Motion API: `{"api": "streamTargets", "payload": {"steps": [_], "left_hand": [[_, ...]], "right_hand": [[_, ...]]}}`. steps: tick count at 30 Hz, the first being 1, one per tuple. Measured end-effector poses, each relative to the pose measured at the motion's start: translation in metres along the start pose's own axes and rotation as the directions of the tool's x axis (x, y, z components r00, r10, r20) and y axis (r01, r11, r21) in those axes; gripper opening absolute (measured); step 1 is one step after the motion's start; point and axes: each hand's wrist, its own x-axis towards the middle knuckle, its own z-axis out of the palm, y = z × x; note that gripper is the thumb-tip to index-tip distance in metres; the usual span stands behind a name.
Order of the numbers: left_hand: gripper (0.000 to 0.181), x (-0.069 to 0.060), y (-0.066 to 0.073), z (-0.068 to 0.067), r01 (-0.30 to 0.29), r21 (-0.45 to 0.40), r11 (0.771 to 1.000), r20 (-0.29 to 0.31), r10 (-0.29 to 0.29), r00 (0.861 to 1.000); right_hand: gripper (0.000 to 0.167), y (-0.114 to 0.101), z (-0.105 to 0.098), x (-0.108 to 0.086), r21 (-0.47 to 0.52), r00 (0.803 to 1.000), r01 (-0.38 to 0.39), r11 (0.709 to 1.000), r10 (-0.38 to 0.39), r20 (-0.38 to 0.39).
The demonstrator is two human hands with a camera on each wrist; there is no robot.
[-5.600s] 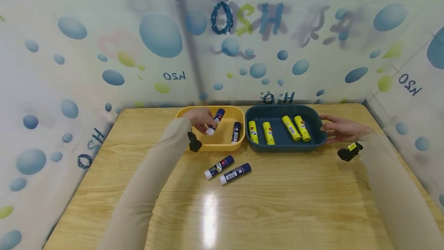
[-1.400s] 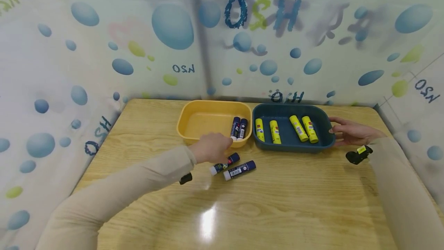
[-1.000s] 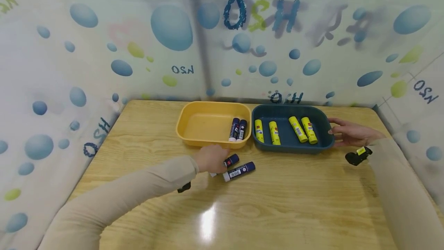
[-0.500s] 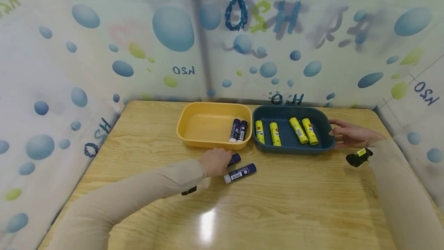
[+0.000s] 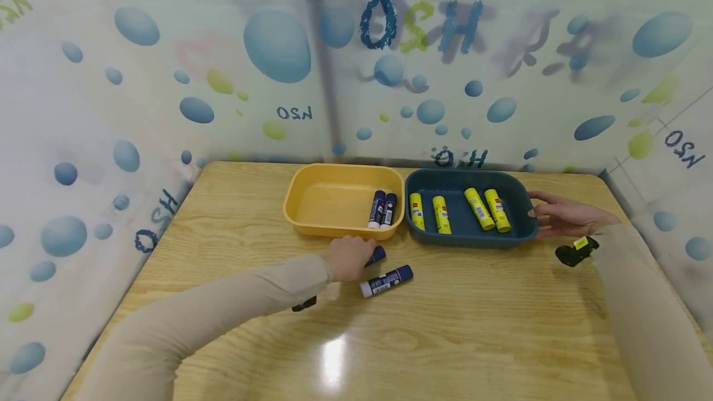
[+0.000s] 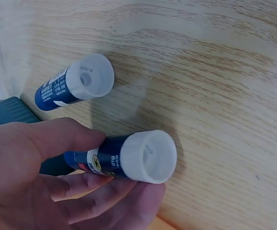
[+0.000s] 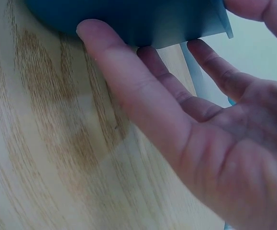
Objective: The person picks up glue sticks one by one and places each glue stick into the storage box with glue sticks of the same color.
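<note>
In the left wrist view my left hand (image 6: pixel 47 163) holds a dark blue glue stick (image 6: pixel 110 158) with a white cap, thumb on one side and fingers on the other. From the head view, the same hand (image 5: pixel 348 258) covers most of that stick, low over the table in front of the yellow bin (image 5: pixel 312 228). A second blue glue stick (image 5: pixel 387 281) lies just to its right. At the far right my right hand (image 5: pixel 568 215) touches the outer wall of the dark teal bin (image 5: pixel 468 239). In the right wrist view its fairly straight fingers (image 7: pixel 128 81) rest against that wall.
Two blue glue sticks (image 5: pixel 377 209) lie side by side at the right end of the yellow bin. Several yellow glue sticks (image 5: pixel 479 209) lie spread in the teal bin. Both bins stand next to each other at the back of the wooden table (image 5: pixel 445 339), before a patterned wall (image 5: pixel 356 122).
A blue glue stick has been put in the yellow bin. My left hand has come down to the table and taken hold of another; the stick beside it shifted slightly. The right hand stays at the teal bin.
</note>
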Motion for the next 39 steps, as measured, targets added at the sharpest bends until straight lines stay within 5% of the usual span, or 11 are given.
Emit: {"api": "streamTargets", "payload": {"steps": [18,22,28,39], "left_hand": [[0.044,-0.01,0.0,-0.03,0.025,0.01,1.0,0.062,-0.026,0.998],[0.053,-0.01,-0.004,-0.039,0.039,0.028,0.999,0.085,-0.041,0.996],[0.044,-0.012,-0.012,-0.054,0.052,0.053,0.997,0.058,-0.055,0.997],[0.034,-0.01,-0.03,-0.091,0.061,-0.022,0.998,0.058,-0.06,0.997]], "right_hand": [[0.044,-0.002,-0.001,0.0,0.009,1.0,0.011,1.0,-0.011,0.021],[0.055,-0.002,0.0,0.0,-0.022,1.0,-0.005,1.0,0.005,-0.01],[0.072,-0.003,0.002,0.0,-0.051,0.999,-0.026,0.998,0.025,-0.019],[0.056,-0.002,0.001,-0.001,0.0,1.0,-0.004,1.0,0.004,0.013]]}}
